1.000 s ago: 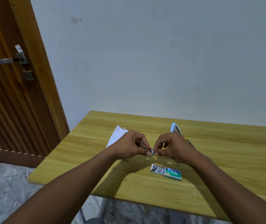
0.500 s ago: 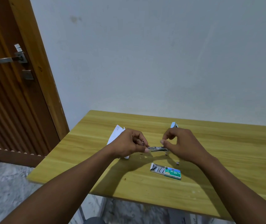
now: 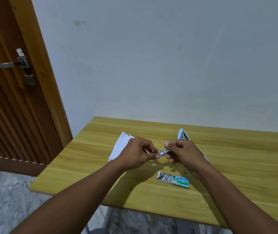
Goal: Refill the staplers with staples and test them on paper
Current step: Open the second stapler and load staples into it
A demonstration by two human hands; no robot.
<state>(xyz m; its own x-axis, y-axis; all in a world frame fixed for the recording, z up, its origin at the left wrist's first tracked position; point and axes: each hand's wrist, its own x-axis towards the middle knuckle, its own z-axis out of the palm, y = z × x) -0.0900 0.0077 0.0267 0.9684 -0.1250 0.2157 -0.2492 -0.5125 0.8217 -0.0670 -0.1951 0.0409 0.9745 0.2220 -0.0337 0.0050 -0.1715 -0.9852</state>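
Observation:
Above the middle of the wooden table (image 3: pixel 236 174), my left hand (image 3: pixel 136 152) pinches one end of a shiny strip of staples (image 3: pixel 164 152). My right hand (image 3: pixel 183 153) grips the strip's other end, thumb raised. An open green staple box (image 3: pixel 174 179), its tray slid out to the left, lies just in front of my hands. A light blue stapler (image 3: pixel 182 134) lies opened behind my right hand, partly hidden by it. A white sheet of paper (image 3: pixel 120 146) sits under and left of my left hand.
A small loose piece of staples (image 3: pixel 185 171) lies on the table by my right wrist. A brown wooden door (image 3: pixel 8 90) with a metal handle stands at the left. A pale wall runs behind the table.
My hands were pressed together on a small piece; they drew apart, and a longer staple strip now spans between them. A small loose piece has appeared on the table by my right wrist.

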